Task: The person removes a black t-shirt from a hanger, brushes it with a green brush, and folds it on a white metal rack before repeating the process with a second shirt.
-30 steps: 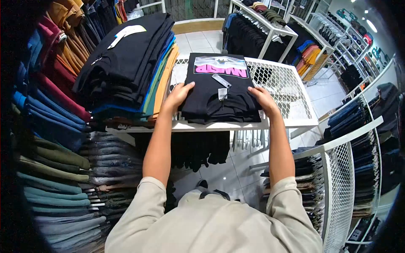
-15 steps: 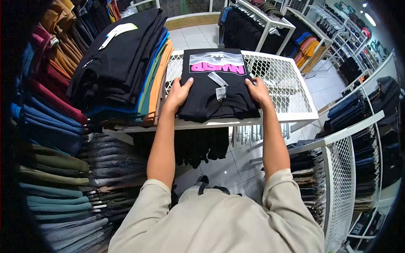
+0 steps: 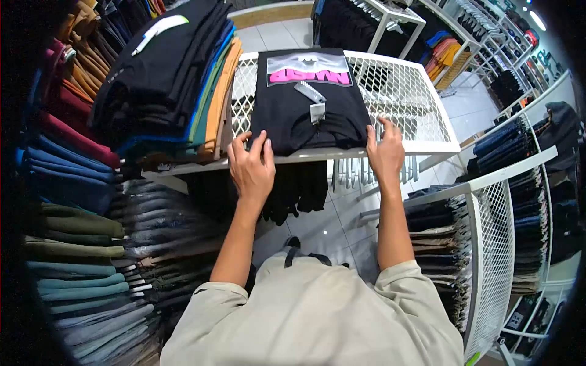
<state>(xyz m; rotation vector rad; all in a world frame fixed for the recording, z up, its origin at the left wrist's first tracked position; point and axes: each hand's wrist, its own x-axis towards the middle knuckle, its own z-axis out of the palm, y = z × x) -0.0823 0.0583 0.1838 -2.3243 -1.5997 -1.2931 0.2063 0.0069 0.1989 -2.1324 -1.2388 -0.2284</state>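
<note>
A folded black shirt [image 3: 281, 110] with a pink and grey print lies on the white mesh shelf [image 3: 406, 100], its collar toward me. A grey striped tag [image 3: 310, 92] and a white label [image 3: 317, 113] rest near the collar. My left hand [image 3: 251, 168] is at the shirt's near left corner, fingers apart. At the near right corner is my right hand [image 3: 385, 149], its fingers also spread and its thumb close to the shirt's edge. Neither hand grips the cloth.
Left of the shirt stands a tall stack of folded shirts [image 3: 159, 73], mostly black. Trousers [image 3: 79, 280] hang at the left. A white rack [image 3: 488, 189] with hanging clothes is on the right, and more clothes [image 3: 348, 36] hang behind the shelf.
Both hands have let go of the shirt's sides and moved back toward me, to its near corners. The shirt and shelf appear higher in the view.
</note>
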